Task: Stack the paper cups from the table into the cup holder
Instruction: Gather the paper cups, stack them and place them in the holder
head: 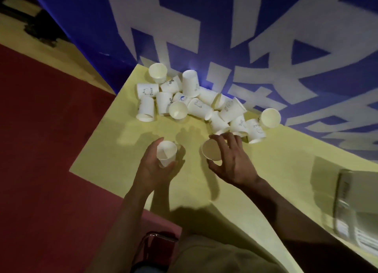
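The left grip (161,166) is wrapped round an upright paper cup (166,152), mouth facing up, over the near part of the yellow tabletop (102,150). Just to its right, the right grip (229,160) pinches a second cup (211,152) by its rim, its mouth turned toward the camera and slightly left. Nesting them likely means swinging that second cup's base over the left cup's mouth. The loose pile of cups (196,105) lies beyond both hands, nearer the right. No cup holder can be made out.
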{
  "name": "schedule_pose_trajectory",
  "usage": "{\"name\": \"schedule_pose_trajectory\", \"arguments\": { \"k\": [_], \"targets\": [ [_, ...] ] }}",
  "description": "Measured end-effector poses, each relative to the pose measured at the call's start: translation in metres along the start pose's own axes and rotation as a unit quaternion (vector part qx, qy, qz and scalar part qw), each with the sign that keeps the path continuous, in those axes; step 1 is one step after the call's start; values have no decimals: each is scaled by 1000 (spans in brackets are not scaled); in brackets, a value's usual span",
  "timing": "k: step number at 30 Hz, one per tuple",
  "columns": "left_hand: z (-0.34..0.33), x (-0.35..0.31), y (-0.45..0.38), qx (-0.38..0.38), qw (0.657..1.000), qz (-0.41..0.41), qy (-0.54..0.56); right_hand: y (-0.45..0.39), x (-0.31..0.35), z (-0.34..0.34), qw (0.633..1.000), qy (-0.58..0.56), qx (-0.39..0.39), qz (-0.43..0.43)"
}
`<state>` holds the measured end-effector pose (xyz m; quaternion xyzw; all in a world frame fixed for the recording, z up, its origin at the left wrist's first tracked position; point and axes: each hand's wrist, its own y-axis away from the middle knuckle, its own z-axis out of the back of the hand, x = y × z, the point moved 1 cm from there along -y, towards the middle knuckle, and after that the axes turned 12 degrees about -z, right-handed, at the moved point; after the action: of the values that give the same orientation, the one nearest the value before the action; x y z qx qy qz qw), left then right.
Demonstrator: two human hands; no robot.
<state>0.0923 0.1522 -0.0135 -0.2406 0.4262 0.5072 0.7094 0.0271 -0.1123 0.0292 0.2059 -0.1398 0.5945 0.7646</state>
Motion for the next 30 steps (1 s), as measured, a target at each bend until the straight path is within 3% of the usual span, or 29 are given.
{"name": "schedule_pose_trajectory", "arguments": {
  "k": [4,14,23,30],
  "targets": [
    [-46,-56,12,74,997,-3,23,59,-51,30,995,-51,-35,-82],
    [-190,-175,69,221,964,-149,-13,234,-171,97,961,-132,-123,-208],
    [-342,-276,187,229,964,-137,-4,392,-315,149,946,-167,-187,-207],
    [-457,-346,250,231,953,-197,-21,481,-416,184,928,-192,-217,-235]
  ]
}}
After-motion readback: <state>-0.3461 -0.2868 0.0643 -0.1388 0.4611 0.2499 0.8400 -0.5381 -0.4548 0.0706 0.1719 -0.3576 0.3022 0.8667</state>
